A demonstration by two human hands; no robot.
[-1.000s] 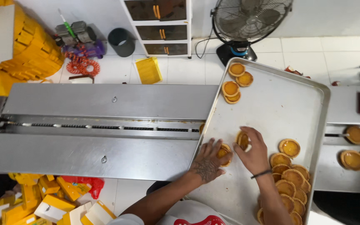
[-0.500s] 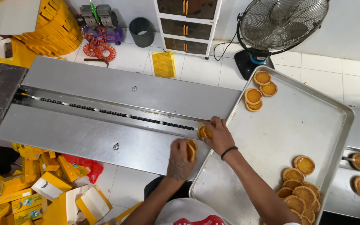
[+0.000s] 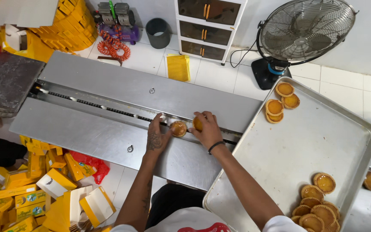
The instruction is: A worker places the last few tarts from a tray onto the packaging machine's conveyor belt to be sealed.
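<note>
While two round tarts sit on the conveyor channel (image 3: 108,110), one tart (image 3: 178,129) lies flat just beside the left hand (image 3: 156,138)'s loosely spread fingertips and the other tart (image 3: 197,124) is pinched under the right hand (image 3: 206,128)'s curled fingers.

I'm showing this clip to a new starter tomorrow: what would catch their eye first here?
Probably the two hands at the centre: the left hand touches a small golden tart on the slotted steel conveyor table, and the right hand covers a second one. Next, the big metal tray at right, tarts clustered in two corners, and the yellow cartons heaped on the floor at lower left.
</note>
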